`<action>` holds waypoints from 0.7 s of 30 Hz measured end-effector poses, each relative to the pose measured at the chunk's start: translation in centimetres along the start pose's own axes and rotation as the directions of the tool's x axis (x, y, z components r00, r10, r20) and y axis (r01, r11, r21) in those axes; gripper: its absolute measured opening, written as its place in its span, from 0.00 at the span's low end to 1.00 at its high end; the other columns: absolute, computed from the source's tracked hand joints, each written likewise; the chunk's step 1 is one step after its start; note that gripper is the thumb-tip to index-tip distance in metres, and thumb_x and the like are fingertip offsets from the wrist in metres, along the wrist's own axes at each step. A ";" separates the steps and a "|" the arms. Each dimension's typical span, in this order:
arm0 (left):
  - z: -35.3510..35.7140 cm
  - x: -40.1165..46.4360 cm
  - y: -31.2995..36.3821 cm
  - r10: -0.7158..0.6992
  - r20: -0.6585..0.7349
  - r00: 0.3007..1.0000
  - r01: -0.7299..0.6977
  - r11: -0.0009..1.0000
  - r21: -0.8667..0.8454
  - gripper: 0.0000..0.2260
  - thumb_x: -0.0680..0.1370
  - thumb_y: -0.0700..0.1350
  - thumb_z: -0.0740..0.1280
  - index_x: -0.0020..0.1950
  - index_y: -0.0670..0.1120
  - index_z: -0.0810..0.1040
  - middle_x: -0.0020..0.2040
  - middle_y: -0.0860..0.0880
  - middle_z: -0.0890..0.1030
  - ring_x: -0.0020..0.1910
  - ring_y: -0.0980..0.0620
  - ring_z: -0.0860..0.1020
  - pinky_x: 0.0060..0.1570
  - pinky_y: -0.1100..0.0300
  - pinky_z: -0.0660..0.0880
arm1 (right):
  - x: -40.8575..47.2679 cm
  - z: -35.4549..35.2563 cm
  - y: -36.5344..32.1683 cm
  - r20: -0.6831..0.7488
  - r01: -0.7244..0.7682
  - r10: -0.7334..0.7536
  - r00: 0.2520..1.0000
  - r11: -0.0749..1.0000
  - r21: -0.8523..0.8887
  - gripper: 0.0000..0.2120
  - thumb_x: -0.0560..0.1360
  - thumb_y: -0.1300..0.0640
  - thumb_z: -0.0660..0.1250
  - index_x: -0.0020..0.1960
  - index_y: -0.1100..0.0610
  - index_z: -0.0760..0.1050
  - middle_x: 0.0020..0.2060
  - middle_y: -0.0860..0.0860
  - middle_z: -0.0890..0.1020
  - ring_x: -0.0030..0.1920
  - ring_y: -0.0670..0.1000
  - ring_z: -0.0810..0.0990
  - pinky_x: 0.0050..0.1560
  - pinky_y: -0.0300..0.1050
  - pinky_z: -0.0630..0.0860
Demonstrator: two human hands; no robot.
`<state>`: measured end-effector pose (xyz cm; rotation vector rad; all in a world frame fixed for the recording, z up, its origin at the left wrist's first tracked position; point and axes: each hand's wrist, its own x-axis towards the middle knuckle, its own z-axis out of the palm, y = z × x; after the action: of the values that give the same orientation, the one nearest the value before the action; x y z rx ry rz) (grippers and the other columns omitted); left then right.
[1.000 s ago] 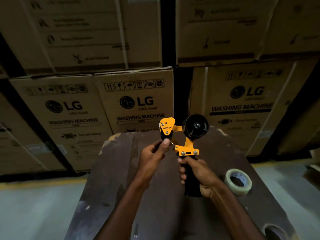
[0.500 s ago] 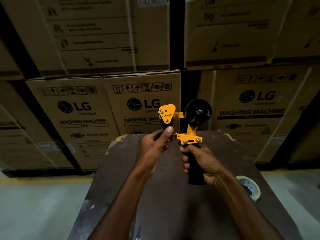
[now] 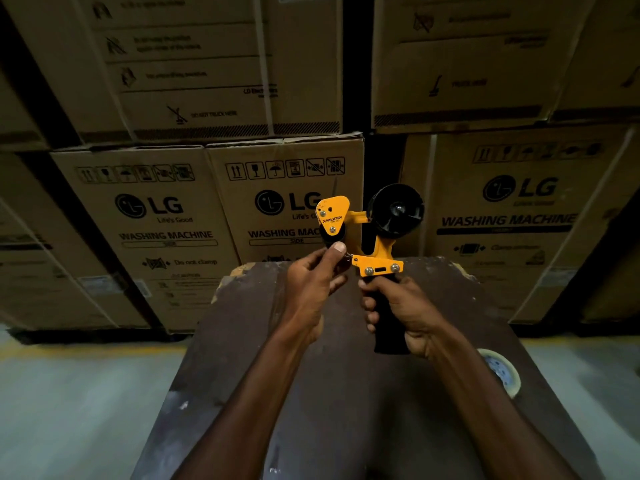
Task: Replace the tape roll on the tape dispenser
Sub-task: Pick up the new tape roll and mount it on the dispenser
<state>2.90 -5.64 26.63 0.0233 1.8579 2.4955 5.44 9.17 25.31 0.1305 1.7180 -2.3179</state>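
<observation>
While the right hand (image 3: 408,310) grips the rigid tape dispenser (image 3: 375,237) by its black handle at centre frame, the left hand (image 3: 311,289) pinches its front roller; the light tape roll (image 3: 502,370), lower right, looks easiest lifted by its rim.

My right forearm covers part of the tape roll (image 3: 504,372) at lower right; my left hand (image 3: 311,289) hides the dispenser (image 3: 377,263)'s front end.

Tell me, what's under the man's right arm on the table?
A tape roll lies on the dark table, partly covered by the right forearm; its left edge is hidden.
</observation>
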 end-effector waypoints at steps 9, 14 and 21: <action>0.5 -0.4 -0.5 -0.071 -0.037 0.997 0.064 0.986 -0.155 0.08 0.79 0.45 0.69 0.52 0.41 0.82 0.54 0.40 0.85 0.56 0.45 0.84 0.60 0.50 0.79 | 0.4 -0.1 0.3 0.004 -0.011 0.011 1.000 0.999 0.039 0.12 0.77 0.59 0.68 0.35 0.51 0.81 0.29 0.51 0.75 0.26 0.49 0.72 0.30 0.45 0.70; 0.7 -1.5 -1.8 -0.115 -0.001 0.993 0.113 0.976 -0.184 0.11 0.77 0.45 0.70 0.55 0.39 0.82 0.55 0.39 0.85 0.58 0.45 0.83 0.61 0.52 0.78 | 0.6 -0.1 -0.7 -0.058 -0.028 0.037 0.998 0.988 0.153 0.08 0.78 0.60 0.65 0.40 0.55 0.78 0.28 0.51 0.73 0.24 0.48 0.69 0.28 0.43 0.69; 0.1 -1.9 -1.9 -0.061 0.005 0.998 0.061 0.995 -0.078 0.22 0.69 0.52 0.74 0.55 0.39 0.82 0.57 0.37 0.84 0.60 0.43 0.82 0.60 0.54 0.79 | 0.2 -0.8 -0.2 -0.039 -0.054 0.060 0.997 0.989 0.140 0.06 0.77 0.59 0.66 0.42 0.55 0.78 0.28 0.50 0.73 0.24 0.48 0.70 0.28 0.42 0.69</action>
<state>4.85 -5.05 24.90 -0.0315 1.7305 2.5232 5.09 9.96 25.25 0.2543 1.5505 -2.4078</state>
